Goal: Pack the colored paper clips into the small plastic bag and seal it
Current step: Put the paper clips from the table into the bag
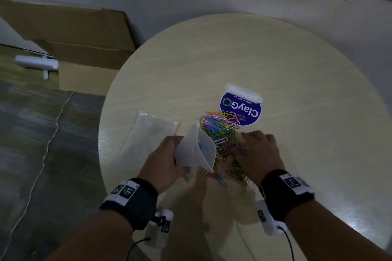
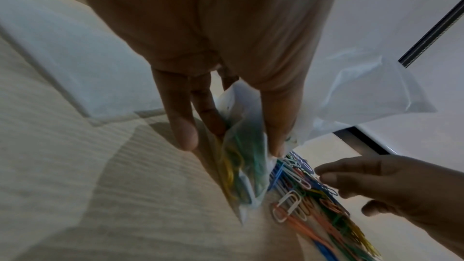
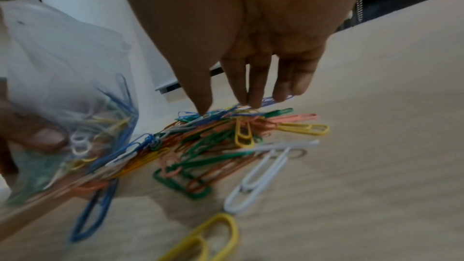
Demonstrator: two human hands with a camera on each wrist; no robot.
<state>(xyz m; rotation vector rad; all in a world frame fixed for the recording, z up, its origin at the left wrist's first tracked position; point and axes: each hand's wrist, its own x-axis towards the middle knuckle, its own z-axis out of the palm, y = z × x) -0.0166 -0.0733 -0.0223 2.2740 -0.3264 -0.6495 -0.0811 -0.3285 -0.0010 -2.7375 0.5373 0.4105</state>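
A heap of colored paper clips (image 1: 222,133) lies in the middle of the round table (image 1: 297,59). My left hand (image 1: 163,159) grips a small clear plastic bag (image 1: 193,150) just left of the heap, its mouth gaping toward the clips. In the left wrist view the thumb and fingers (image 2: 183,132) pinch the bag (image 2: 246,158), which holds several clips. My right hand (image 1: 258,150) hovers over the heap's right side. Its straight fingertips (image 3: 241,98) touch the top of the clips (image 3: 226,136), beside the bag (image 3: 62,96).
A blue round ClayGo pouch (image 1: 241,110) lies just behind the heap. A flat stack of clear bags (image 1: 148,133) sits on the table's left edge. Loose clips (image 3: 258,176) lie scattered near me. A cardboard box (image 1: 84,48) stands on the floor at left.
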